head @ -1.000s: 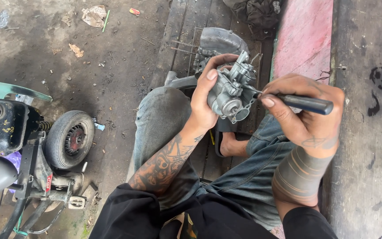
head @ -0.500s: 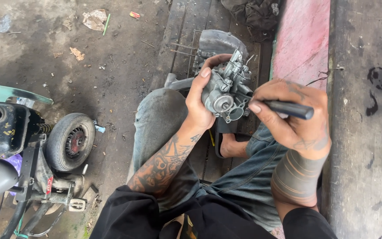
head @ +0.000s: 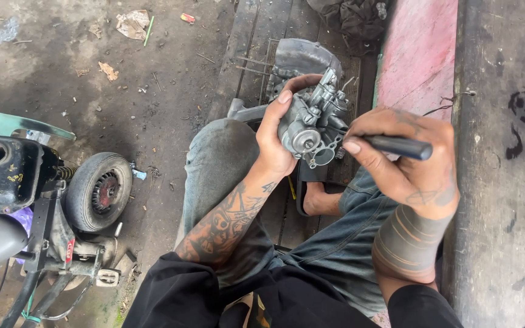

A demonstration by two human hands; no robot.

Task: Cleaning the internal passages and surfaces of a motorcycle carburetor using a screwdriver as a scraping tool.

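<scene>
Left hand (head: 274, 143) is wrapped around the carburettor (head: 311, 127), thumb up along its near-left face, fingers curled over the far side; the grip is full and holding the casting up over my knees, above the wooden slats (head: 256, 36) and in front of the grey engine cover (head: 302, 58).

Right hand (head: 405, 161) is closed on the screwdriver (head: 399, 147), dark handle pinched between thumb and forefinger, the rest of the fingers folded under it. The shaft runs left to the right side of the carburettor; the tip itself is hidden against the body, so I cannot tell which screw or port it sits in.

Change over the last second: a second ago the handle stuck out further right and sat slightly lower, and the carburettor was tilted with its round cap facing more towards me. By half a second ago the right hand had moved in to the left and the body had turned a little in my left palm. Since then, almost nothing (small drift only). I read that as the tool seated and both grips settled.

Surroundings: small scooter wheel (head: 98, 191) and frame at left on the dirty concrete floor (head: 92, 73); pink board (head: 417, 48) far right.
</scene>
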